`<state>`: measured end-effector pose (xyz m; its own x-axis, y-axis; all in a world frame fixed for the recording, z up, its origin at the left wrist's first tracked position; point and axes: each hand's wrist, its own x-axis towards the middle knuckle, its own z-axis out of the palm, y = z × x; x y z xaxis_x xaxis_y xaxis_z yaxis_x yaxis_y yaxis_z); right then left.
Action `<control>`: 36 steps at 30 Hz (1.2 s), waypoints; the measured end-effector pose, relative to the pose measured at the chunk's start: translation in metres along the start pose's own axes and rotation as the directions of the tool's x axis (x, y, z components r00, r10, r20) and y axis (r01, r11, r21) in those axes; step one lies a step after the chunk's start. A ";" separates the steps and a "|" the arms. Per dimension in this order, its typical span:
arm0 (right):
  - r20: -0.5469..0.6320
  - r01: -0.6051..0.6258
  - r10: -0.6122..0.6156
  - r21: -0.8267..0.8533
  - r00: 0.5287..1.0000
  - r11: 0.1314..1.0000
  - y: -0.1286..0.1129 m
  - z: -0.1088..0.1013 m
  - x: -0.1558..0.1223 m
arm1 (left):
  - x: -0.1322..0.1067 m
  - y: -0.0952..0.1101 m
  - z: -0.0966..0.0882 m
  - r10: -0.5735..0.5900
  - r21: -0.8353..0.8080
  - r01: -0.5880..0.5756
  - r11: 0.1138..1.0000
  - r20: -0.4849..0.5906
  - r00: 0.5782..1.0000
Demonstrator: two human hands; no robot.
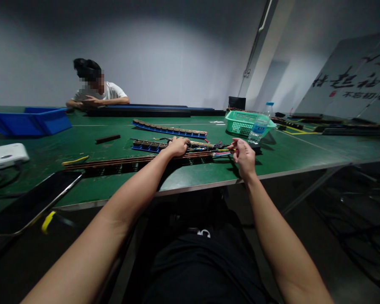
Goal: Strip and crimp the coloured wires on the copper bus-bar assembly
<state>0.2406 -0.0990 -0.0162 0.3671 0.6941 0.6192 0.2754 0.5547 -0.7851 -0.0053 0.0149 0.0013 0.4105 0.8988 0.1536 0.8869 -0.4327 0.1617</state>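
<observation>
My left hand (178,146) lies over a short blue-edged strip (148,146) with a row of dark blocks, its fingers curled down onto the strip. To the right, my right hand (244,157) has its thumb and fingers pinched together on thin coloured wires (222,154). These wires run between the ends of the strips and my fingers. In front of the short strip lies a long strip (123,162) with copper-coloured rods, partly beneath my left hand. Behind it is another curved blue strip (169,128), apart from both hands. The fingertips of my left hand are partly hidden.
A green basket (237,122) and a water bottle (258,128) stand beyond my right hand. Left are a blue bin (47,122), a white box (8,155), a phone (38,198) and a black bar (107,139). A person (96,90) leans on the far edge.
</observation>
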 end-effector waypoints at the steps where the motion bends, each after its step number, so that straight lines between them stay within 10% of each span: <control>1: -0.052 -0.022 0.026 0.093 0.998 0.995 -0.004 -0.001 -0.002 | 0.000 0.000 0.000 -0.001 -0.003 0.001 1.000 -0.001 1.000; 9: -0.163 -0.054 0.108 0.303 0.981 0.951 -0.047 -0.025 -0.036 | -0.002 0.001 -0.001 0.015 -0.008 -0.015 1.000 -0.004 1.000; 18: -0.115 -0.072 0.117 0.337 0.986 0.939 -0.042 -0.037 -0.049 | -0.002 0.002 -0.001 0.004 0.004 -0.004 1.000 -0.007 1.000; 30: 0.160 0.003 0.011 -0.088 0.987 0.996 -0.012 -0.021 -0.043 | -0.002 0.001 -0.001 0.014 -0.003 -0.014 1.000 -0.013 1.000; 36: 0.302 0.209 -0.071 -0.453 0.951 0.867 -0.007 -0.019 -0.045 | 0.000 0.001 0.001 0.009 -0.003 -0.009 1.000 -0.015 1.000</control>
<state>0.2395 -0.1425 -0.0388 0.0616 0.7589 0.6483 0.7178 0.4177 -0.5570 -0.0042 0.0150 0.0009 0.4152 0.8938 0.1695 0.8826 -0.4409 0.1628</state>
